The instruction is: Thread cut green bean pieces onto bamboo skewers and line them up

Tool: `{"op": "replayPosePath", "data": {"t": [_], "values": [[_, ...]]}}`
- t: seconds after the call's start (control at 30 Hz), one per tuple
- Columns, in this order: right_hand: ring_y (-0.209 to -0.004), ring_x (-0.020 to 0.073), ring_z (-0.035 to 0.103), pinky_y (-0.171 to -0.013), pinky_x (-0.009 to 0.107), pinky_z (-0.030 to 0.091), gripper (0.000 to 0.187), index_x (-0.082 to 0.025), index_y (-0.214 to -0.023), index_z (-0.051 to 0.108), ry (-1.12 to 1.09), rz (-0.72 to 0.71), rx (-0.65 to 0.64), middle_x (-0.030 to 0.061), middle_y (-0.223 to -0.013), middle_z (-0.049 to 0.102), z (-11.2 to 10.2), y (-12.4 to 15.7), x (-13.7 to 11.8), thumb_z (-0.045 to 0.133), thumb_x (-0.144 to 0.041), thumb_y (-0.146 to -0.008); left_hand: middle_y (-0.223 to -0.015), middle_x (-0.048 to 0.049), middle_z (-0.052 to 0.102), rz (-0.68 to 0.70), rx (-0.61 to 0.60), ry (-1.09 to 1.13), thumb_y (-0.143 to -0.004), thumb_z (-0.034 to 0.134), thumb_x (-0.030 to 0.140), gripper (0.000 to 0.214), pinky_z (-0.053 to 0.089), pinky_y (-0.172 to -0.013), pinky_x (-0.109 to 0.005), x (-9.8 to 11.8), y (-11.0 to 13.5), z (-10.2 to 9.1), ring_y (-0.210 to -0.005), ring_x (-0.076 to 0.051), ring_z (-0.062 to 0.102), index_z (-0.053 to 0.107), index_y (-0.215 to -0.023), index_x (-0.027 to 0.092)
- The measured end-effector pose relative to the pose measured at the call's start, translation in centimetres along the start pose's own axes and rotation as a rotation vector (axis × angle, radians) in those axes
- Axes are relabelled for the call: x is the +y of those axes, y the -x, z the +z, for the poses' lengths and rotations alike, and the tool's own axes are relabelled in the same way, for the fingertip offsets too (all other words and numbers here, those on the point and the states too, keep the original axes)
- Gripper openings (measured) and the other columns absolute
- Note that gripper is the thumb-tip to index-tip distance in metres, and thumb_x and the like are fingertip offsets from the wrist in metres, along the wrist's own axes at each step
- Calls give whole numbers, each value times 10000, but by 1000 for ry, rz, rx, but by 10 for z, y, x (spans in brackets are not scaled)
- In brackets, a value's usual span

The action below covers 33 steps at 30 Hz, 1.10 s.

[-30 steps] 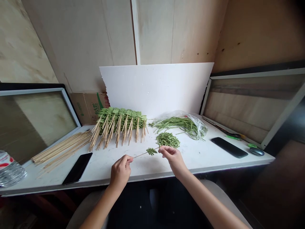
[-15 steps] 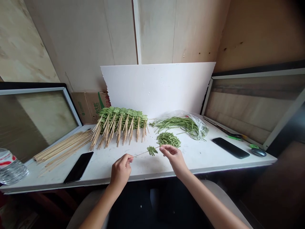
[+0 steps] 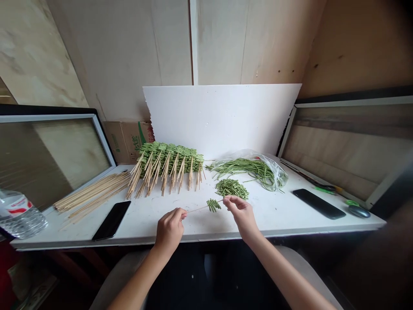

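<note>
My left hand (image 3: 170, 226) pinches the near end of a thin bamboo skewer (image 3: 197, 209) held just above the white table (image 3: 200, 226). Several short green bean pieces (image 3: 213, 204) are threaded on it near the far end. My right hand (image 3: 241, 211) is closed at the skewer's tip, pinching something small that I cannot make out. Just beyond it lies a small heap of cut bean pieces (image 3: 231, 188). Long uncut beans (image 3: 248, 168) lie on a clear plastic bag at the back right.
A stack of finished bean skewers (image 3: 167, 165) lies at the back centre, bare skewers (image 3: 93, 196) to its left. Two black phones (image 3: 111, 220) (image 3: 319, 203) flank the hands. A water bottle (image 3: 19, 214) lies at the far left. A white board (image 3: 222, 116) leans on the wall.
The camera view has shifted a little, so everything sits slightly further right. Both hands keep the same hold on the skewer; the beans on it look unchanged.
</note>
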State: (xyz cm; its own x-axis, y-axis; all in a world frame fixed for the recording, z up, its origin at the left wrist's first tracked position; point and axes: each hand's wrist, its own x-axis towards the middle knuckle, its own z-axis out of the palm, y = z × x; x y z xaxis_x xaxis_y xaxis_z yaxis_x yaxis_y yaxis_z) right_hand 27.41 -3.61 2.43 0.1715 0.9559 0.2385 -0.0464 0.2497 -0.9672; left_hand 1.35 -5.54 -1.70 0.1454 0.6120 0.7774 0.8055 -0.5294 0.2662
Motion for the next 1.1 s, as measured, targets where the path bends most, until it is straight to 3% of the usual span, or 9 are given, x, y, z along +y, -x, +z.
{"op": "replayPosePath", "data": {"t": [0.37, 0.57, 0.7, 0.8, 0.97, 1.1], "values": [[-974, 279, 652, -843, 383, 500, 300, -228, -762, 774, -52, 29, -143, 71, -971, 757, 6, 4, 5, 838, -520, -742, -798, -4, 760, -26, 24, 13, -727, 396, -92, 427, 555, -702, -271, 3, -5, -6, -783, -190, 751, 627, -891, 227], [-979, 274, 649, -789, 360, 494, 289, -225, -829, 789, -41, 49, -206, 92, -1142, 745, 6, 3, 4, 853, -482, -714, -787, 4, 753, -62, 13, 15, -741, 409, -81, 400, 538, -708, -268, -4, -5, -5, -768, -189, 741, 626, -871, 228], [-998, 280, 652, -768, 357, 496, 289, -216, -955, 797, -29, 58, -253, 110, -1172, 744, 0, -5, 7, 729, -450, -801, -788, 9, 754, -112, 12, 33, -775, 425, -59, 373, 520, -701, -250, -9, -4, -2, -779, -182, 744, 630, -881, 234], [-983, 288, 655, -778, 383, 500, 294, -230, -1057, 784, 183, 0, -248, 94, -1052, 771, -16, -19, 12, 637, -352, -833, -789, 15, 749, -167, 6, 32, -813, 444, -29, 339, 502, -692, -237, -12, -4, -1, -777, -179, 739, 637, -891, 238], [-1012, 339, 586, -874, 469, 465, 300, -217, -1065, 796, 908, -355, -146, 119, -1018, 752, -46, -38, 33, 541, -272, -917, -772, 15, 722, -209, -42, 33, -873, 460, 20, 287, 474, -680, -226, -16, -3, 2, -760, -170, 720, 646, -923, 233], [-1040, 353, 552, -818, 426, 453, 265, -223, -1089, 790, 1231, -390, -129, 133, -1018, 727, -48, -39, 49, 574, -315, -966, -767, 19, 708, -207, -80, 37, -865, 457, 2, 299, 465, -680, -220, -13, -1, 5, -749, -161, 707, 644, -920, 228]]}}
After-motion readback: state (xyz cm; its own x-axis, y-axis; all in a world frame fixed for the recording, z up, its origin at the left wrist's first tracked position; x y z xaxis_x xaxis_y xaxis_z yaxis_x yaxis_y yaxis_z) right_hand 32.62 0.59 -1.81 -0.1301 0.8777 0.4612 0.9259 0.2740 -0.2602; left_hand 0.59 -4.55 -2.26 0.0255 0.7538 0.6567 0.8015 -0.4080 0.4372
